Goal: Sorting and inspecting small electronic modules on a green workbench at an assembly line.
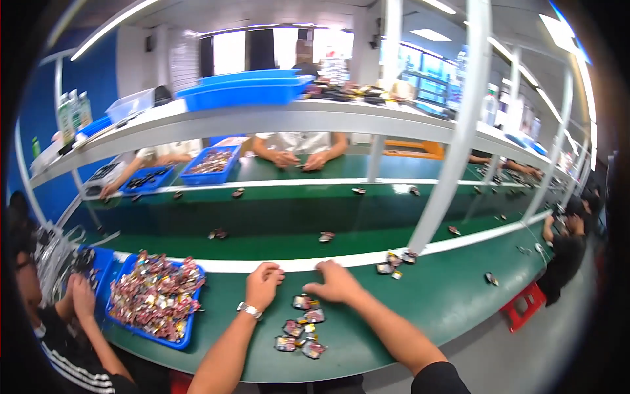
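Observation:
My left hand, with a metal watch at its wrist, hovers by the white rail at the belt's near side. Its fingers are loosely curled and slightly apart, with nothing visible in them. My right hand reaches to the same rail, thumb spread from the fingers, and holds nothing that I can see. Between my forearms lies a loose group of small parts, dark and reddish with yellow and silver bits. The nearest of them is just below my right thumb. Their exact kind is too small to tell.
A blue bin heaped with similar parts stands left, beside a person's hands. Another small pile sits by a white post. Scattered parts lie on the green conveyor belt. People work opposite, under a shelf. A red stool stands right.

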Available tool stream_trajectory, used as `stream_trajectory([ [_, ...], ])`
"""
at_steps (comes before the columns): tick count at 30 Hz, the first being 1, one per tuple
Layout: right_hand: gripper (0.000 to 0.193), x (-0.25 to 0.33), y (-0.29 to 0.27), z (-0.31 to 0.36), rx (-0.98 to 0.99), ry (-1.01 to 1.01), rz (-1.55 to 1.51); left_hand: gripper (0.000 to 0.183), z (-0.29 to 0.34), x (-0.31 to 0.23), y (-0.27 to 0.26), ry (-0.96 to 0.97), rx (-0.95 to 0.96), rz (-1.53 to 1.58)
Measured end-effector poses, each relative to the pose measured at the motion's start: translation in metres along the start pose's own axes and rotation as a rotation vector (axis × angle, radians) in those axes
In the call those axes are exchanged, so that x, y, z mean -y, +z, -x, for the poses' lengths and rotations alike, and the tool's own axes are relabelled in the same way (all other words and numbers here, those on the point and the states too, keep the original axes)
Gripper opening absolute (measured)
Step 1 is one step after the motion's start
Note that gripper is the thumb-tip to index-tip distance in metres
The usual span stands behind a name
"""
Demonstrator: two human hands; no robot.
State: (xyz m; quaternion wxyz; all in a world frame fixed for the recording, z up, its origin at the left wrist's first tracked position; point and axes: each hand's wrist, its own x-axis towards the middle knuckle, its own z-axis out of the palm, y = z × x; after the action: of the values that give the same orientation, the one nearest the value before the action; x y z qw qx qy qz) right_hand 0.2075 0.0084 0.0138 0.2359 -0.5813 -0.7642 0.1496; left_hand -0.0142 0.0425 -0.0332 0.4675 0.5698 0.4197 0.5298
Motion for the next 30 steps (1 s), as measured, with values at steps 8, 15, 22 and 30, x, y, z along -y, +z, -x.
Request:
stream_trajectory([
  [8, 0.04, 0.021, 0.021, 0.032, 0.026, -0.066, -0.046, 0.015, 0.002, -0.005, 0.011, 0.053, 0.079, -0.039],
  [15, 0.054, 0.013, 0.015, -0.002, 0.024, -0.222, -0.161, 0.023, 0.01, -0.017, -0.004, -0.04, 0.297, -0.09],
  [22, 0.062, 0.014, 0.002, 0.008, 0.092, -0.218, -0.345, 0.028, 0.008, -0.025, 0.007, -0.063, 0.484, -0.214],
  [30, 0.044, 0.016, 0.024, 0.001, -0.107, -0.155, -0.594, 0.037, 0.012, -0.028, 0.0, -0.139, 0.344, -0.016],
])
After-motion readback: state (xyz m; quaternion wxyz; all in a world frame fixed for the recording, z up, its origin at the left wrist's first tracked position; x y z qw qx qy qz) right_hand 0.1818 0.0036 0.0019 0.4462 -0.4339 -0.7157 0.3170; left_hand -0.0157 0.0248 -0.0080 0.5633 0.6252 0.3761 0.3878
